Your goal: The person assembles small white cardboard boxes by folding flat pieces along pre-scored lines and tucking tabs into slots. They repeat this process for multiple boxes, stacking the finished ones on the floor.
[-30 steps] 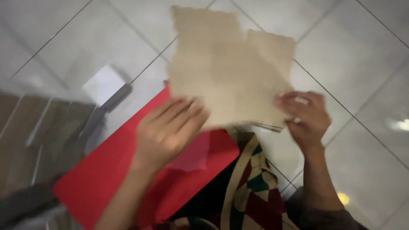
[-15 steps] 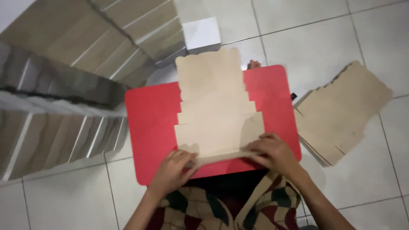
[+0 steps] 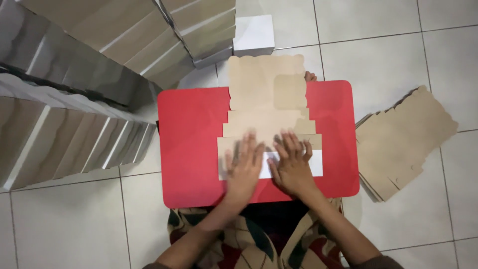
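**Two flat hands pressing a cardboard box blank on a red board**

We look straight down at a red board [image 3: 191, 149] with rounded corners, resting on a pale tiled floor [image 3: 388, 45]. On it lies an unfolded brown cardboard box blank [image 3: 264, 107], stepped in outline, with a scalloped far end that reaches past the board's far edge. Its near flap is turned over, showing a white underside [image 3: 313, 162] near the board's near edge.

Our left hand [image 3: 244, 167] lies palm down on that near flap, fingers spread and straight, gripping nothing. It looks slightly blurred. Our right hand [image 3: 293, 167] lies just beside it, also flat and open, fingers fanned over the fold where brown meets white. The two hands nearly touch at the middle of the flap.

To the right of the board, on the floor, sits a stack of flat brown blanks [image 3: 403, 139]. To the left and at the far left stand rows of folded boxes [image 3: 74, 134], brown and white, leaning together. A small white box [image 3: 254, 34] sits beyond the board's far edge.
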